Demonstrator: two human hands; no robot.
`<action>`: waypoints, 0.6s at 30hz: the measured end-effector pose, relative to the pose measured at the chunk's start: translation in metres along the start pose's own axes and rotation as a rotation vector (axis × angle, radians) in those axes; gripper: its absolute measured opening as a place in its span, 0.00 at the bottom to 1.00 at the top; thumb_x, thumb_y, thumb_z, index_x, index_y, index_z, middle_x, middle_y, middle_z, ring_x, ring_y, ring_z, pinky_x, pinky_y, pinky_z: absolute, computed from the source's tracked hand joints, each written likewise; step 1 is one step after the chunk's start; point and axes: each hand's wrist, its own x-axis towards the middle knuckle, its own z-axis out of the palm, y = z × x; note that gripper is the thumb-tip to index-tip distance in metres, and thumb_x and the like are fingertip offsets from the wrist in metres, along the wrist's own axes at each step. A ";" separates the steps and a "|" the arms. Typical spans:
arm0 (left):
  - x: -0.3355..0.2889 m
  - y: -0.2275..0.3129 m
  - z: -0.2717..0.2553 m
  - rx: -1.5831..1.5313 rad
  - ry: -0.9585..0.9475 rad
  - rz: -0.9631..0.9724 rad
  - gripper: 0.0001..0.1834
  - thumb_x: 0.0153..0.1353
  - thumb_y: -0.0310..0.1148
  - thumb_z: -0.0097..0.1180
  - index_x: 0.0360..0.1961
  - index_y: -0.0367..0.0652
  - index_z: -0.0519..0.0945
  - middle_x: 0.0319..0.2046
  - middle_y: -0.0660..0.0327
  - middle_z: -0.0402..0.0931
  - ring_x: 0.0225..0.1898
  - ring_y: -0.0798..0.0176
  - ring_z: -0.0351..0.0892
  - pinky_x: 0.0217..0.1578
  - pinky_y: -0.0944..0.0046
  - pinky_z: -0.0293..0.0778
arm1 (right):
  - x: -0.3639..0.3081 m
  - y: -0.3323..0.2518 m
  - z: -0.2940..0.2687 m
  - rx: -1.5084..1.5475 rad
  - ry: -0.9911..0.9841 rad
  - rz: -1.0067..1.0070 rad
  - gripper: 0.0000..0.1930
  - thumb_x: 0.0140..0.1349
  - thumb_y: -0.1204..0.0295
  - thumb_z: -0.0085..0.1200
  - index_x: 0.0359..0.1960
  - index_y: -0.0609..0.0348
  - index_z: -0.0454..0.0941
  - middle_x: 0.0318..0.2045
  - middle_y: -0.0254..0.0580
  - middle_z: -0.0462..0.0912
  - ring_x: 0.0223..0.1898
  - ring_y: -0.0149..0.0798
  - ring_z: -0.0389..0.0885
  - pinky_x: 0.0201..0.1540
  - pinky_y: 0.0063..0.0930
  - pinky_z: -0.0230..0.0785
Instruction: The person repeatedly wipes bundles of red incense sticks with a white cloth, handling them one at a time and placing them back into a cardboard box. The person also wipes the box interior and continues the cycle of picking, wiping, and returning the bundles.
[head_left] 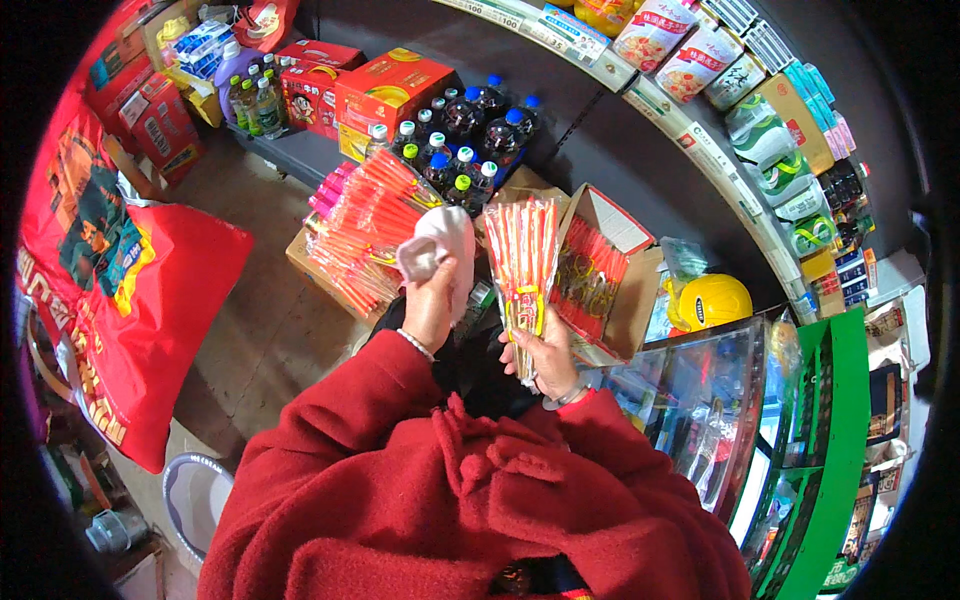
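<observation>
My left hand (430, 312) grips a pale pink-white cloth (455, 245), which hangs over the fingers and droops toward the middle. In my right hand (545, 352) is a clear-wrapped packet of long red sticks (522, 250), held upright by its narrow lower end and fanned out at the top, with a yellow-and-red label. Left of the cloth, a pile of similar packets (365, 220) lies on a cardboard box. An open carton (632, 310) just right of the held packet contains more red sticks with yellow parts.
Dark drink bottles (462, 118) and red cartons (395, 85) stand on a low ledge ahead. A yellow hard hat (712, 302) sits right, above a glass case (690, 390). Shelves of packaged goods (695, 65) curve along the right. A large red bag (130, 280) stands left.
</observation>
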 end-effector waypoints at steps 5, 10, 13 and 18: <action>0.007 -0.003 0.018 0.728 -0.352 0.867 0.21 0.62 0.26 0.58 0.57 0.40 0.76 0.59 0.51 0.73 0.63 0.52 0.69 0.63 0.56 0.63 | 0.000 0.008 -0.001 -0.118 -0.004 -0.037 0.19 0.63 0.78 0.51 0.54 0.58 0.63 0.32 0.44 0.78 0.22 0.34 0.79 0.19 0.26 0.75; -0.020 0.008 0.040 1.127 -0.351 0.951 0.30 0.53 0.33 0.66 0.60 0.53 0.77 0.61 0.49 0.71 0.64 0.40 0.67 0.61 0.49 0.65 | -0.003 0.004 0.004 -0.158 -0.018 -0.059 0.20 0.61 0.81 0.48 0.56 0.60 0.64 0.32 0.41 0.77 0.20 0.32 0.78 0.18 0.25 0.74; -0.023 0.009 0.040 1.155 -0.397 1.010 0.26 0.53 0.32 0.64 0.56 0.54 0.80 0.59 0.51 0.74 0.62 0.41 0.69 0.59 0.49 0.67 | -0.005 0.003 0.004 -0.138 0.003 -0.045 0.21 0.58 0.83 0.46 0.55 0.59 0.65 0.31 0.40 0.78 0.19 0.30 0.76 0.18 0.23 0.72; -0.028 0.003 0.033 1.175 -0.472 1.016 0.23 0.53 0.30 0.62 0.53 0.55 0.82 0.58 0.56 0.76 0.61 0.44 0.71 0.59 0.51 0.68 | -0.002 0.001 0.003 -0.086 0.001 -0.094 0.21 0.58 0.82 0.48 0.55 0.57 0.67 0.29 0.39 0.78 0.18 0.29 0.76 0.18 0.22 0.71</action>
